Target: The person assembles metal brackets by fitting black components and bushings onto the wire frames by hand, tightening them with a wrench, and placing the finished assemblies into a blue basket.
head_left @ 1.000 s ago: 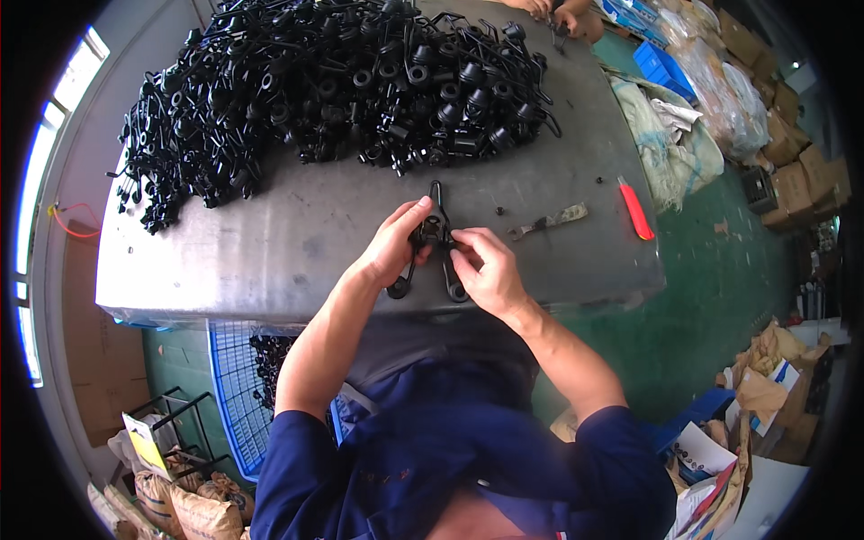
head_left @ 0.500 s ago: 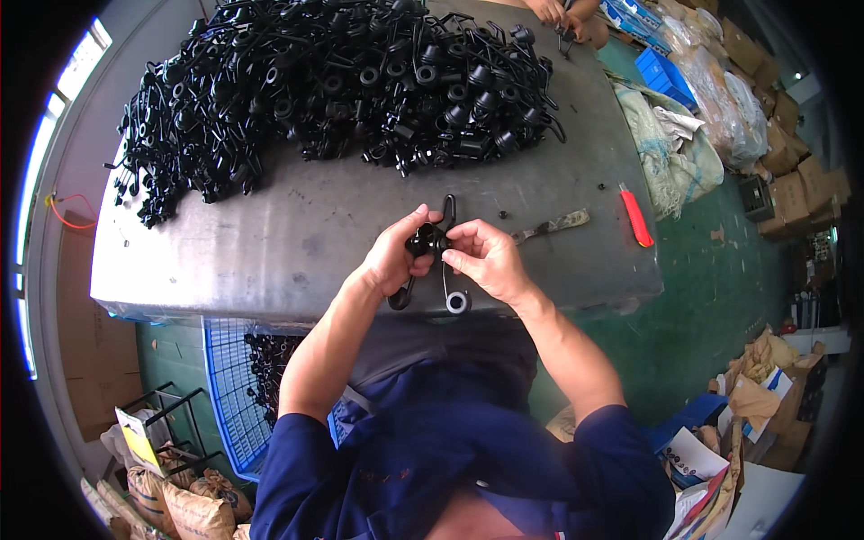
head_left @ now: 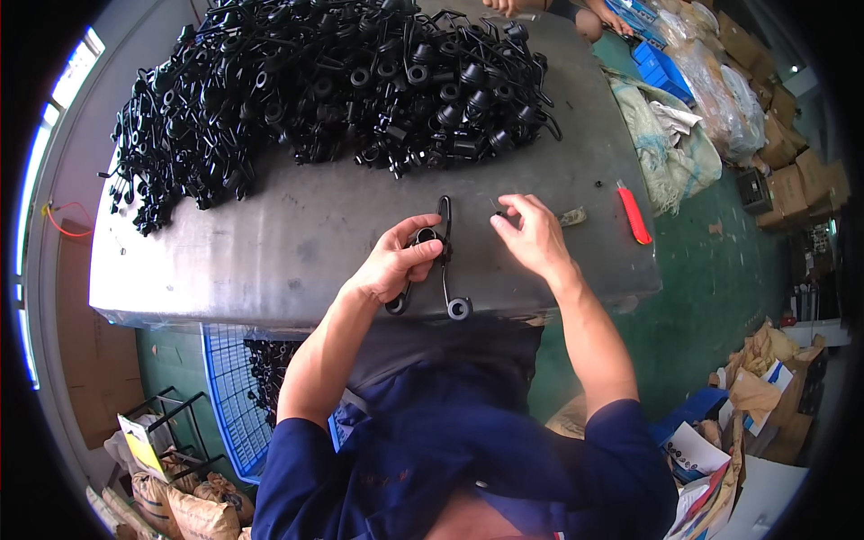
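Observation:
My left hand point(head_left: 396, 263) grips a black wire spring part point(head_left: 441, 256) with a coil and long legs, held just above the near edge of the grey metal table point(head_left: 270, 261). One leg ends in a small ring point(head_left: 459, 309) hanging below the hand. My right hand point(head_left: 533, 236) has come off the part and sits to its right, fingertips pinched on something tiny and dark near the table top. A big heap of the same black spring parts point(head_left: 333, 81) covers the far half of the table.
A red utility knife point(head_left: 634, 214) lies at the table's right edge. A blue wire basket point(head_left: 236, 396) holding black parts stands under the table on the left. Sacks, cardboard boxes and a blue crate crowd the green floor on the right. Another person's hands point(head_left: 540, 7) show at the far edge.
Both hands were together on the spring part. My right hand has now let go and moved right toward the table top, while my left keeps the part.

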Motion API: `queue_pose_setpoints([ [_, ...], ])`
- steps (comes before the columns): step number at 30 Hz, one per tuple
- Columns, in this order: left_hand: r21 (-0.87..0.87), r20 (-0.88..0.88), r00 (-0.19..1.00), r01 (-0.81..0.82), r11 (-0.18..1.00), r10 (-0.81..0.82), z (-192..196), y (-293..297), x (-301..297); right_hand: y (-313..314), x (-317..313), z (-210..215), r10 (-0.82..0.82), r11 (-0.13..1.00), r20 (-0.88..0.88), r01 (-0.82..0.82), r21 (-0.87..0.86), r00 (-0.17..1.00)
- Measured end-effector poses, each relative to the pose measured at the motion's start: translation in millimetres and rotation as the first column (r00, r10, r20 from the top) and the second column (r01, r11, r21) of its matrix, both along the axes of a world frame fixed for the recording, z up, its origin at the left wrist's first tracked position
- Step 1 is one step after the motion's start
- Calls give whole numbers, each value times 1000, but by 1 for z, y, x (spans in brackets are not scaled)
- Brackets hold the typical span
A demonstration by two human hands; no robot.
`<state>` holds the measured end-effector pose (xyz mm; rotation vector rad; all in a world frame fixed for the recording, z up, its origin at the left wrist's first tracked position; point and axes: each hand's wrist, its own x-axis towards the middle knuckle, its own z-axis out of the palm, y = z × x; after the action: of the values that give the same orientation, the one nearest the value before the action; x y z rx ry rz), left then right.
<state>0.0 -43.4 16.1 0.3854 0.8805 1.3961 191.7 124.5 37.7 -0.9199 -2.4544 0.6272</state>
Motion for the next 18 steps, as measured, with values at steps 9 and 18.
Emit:
queue_pose_setpoints([
  [9, -24, 12, 990, -140, 990, 140, -3, 2, -3, -33, -17, -9, 126, 808, -294, -270, -524, 947],
  [18, -14, -5, 989, -146, 989, 146, -2, 3, -3, -50, -28, -6, 144, 697, -367, -357, -622, 919],
])
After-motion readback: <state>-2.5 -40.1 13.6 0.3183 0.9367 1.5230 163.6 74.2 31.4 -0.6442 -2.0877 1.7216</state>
